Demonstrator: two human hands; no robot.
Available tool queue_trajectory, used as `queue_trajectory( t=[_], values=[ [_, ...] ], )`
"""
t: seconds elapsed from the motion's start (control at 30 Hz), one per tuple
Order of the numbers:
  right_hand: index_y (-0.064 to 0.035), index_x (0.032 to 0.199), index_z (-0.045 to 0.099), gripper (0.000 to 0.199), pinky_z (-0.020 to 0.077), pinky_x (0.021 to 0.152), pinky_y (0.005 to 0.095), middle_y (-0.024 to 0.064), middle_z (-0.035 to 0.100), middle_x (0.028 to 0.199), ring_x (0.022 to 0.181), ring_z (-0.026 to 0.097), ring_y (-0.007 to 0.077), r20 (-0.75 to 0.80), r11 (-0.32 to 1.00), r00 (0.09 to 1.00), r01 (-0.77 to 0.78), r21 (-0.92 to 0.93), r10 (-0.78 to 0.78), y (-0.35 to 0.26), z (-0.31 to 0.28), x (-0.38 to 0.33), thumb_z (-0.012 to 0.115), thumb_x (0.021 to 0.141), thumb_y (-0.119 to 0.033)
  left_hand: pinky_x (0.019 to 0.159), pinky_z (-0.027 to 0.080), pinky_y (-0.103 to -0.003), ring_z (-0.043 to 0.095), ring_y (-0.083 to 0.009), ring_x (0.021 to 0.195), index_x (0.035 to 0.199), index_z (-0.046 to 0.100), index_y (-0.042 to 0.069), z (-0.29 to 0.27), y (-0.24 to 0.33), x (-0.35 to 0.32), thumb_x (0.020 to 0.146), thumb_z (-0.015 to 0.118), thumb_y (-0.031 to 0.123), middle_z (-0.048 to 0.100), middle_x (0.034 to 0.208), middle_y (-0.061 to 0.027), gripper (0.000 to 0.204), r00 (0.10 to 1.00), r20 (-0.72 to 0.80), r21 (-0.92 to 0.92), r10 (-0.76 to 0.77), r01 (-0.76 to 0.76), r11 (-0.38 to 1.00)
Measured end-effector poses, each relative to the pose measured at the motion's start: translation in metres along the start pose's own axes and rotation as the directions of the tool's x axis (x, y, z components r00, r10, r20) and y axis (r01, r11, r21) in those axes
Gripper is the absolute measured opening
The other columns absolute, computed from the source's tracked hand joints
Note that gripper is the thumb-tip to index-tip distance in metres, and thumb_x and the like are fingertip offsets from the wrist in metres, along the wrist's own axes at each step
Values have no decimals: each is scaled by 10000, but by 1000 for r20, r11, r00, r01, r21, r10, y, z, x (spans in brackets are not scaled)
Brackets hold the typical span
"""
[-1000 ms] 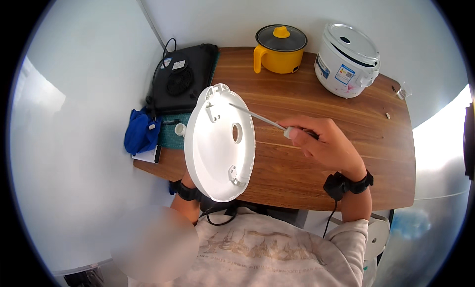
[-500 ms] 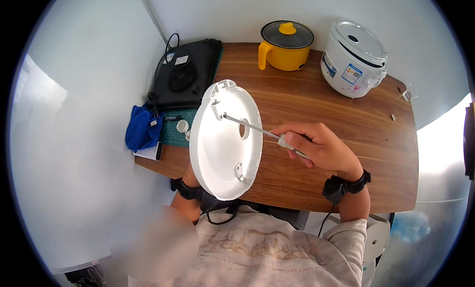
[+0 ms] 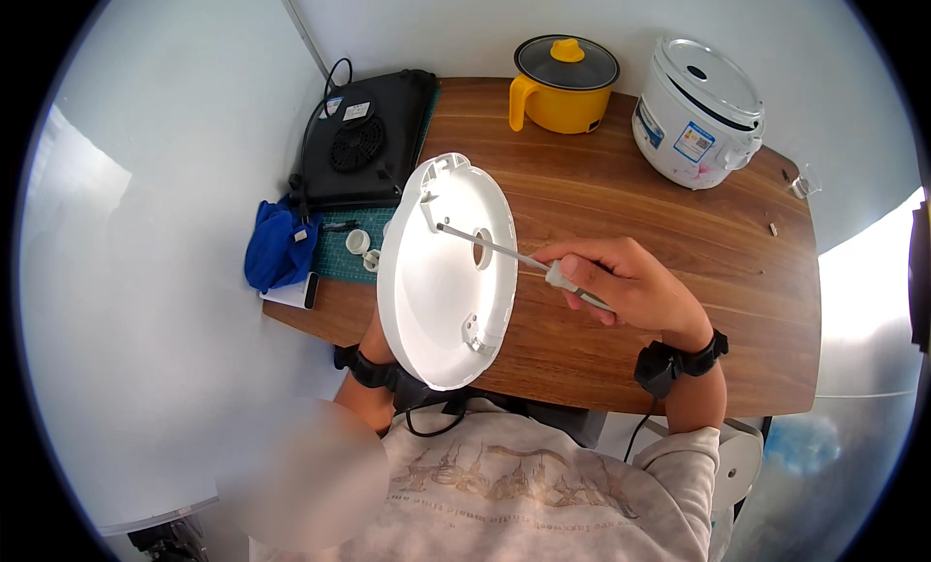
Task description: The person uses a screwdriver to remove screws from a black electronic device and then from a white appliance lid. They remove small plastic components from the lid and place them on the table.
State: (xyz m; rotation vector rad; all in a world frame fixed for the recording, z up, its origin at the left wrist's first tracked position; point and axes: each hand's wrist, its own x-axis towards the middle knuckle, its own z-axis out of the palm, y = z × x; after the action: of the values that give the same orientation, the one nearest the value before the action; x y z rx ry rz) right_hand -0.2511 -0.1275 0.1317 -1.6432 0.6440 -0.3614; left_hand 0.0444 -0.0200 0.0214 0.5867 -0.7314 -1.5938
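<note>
My right hand [image 3: 626,289] wraps the handle of a screwdriver [image 3: 514,256], fingers curled closed and thumb laid along the grip, the shaft slanting up and leftward across the mouth of a white domed cover [image 3: 422,300]. The blade tip stands at the lower end of a small bracket [image 3: 433,213] on the cover's inner wall; whether it touches or sits in a hole there, I cannot tell. My left hand [image 3: 375,339] supports the cover from behind, its fingers hidden by the shell, so how far they close is not shown.

The change is at the tip: a second ago it points nearer the upper rim, and now it stands lower, by the bracket's end, where it also is half a second ago. I take that as aim narrowed to one spot, with no turning yet to be made out.

The cover hangs tilted on edge above the near side of a wooden table [image 3: 659,363]. To its left, small white parts [image 3: 358,242] lie on a green mat [image 3: 337,264], beside a blue cloth [image 3: 272,256]. Farther back are a black appliance [image 3: 325,179], a yellow pot [image 3: 561,108] and a white rice cooker [image 3: 669,101].
</note>
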Motion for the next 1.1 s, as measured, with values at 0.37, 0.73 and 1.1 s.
queue_trajectory(
  t=[0.37,0.73,1.1],
  values=[
    [-51,1284,650,332,365,444,202,0,590,733,508,451,34,3,997,1000,9,75,-9,3,-5,-3,484,1071,-244,1007,549,-401,519,-280,1338,1576,223,114,3,-1,4,1067,393,392,402,1544,-162,605,982,172,-186,72,-39,982],
    [-41,1306,632,364,349,432,184,-6,604,745,521,459,20,10,998,999,31,55,-32,7,-4,-1,486,1072,-278,992,560,-399,541,-290,1315,1576,217,117,24,-2,3,1064,378,430,405,1536,-174,622,999,35,-134,35,-30,990],
    [-56,1285,650,334,375,447,209,3,587,731,506,462,43,11,999,1000,17,30,-17,7,-4,0,490,1068,-252,982,567,-407,551,-296,1304,1570,240,109,24,-2,3,1062,371,441,429,1518,-180,621,996,62,-165,60,-49,985]
  ],
)
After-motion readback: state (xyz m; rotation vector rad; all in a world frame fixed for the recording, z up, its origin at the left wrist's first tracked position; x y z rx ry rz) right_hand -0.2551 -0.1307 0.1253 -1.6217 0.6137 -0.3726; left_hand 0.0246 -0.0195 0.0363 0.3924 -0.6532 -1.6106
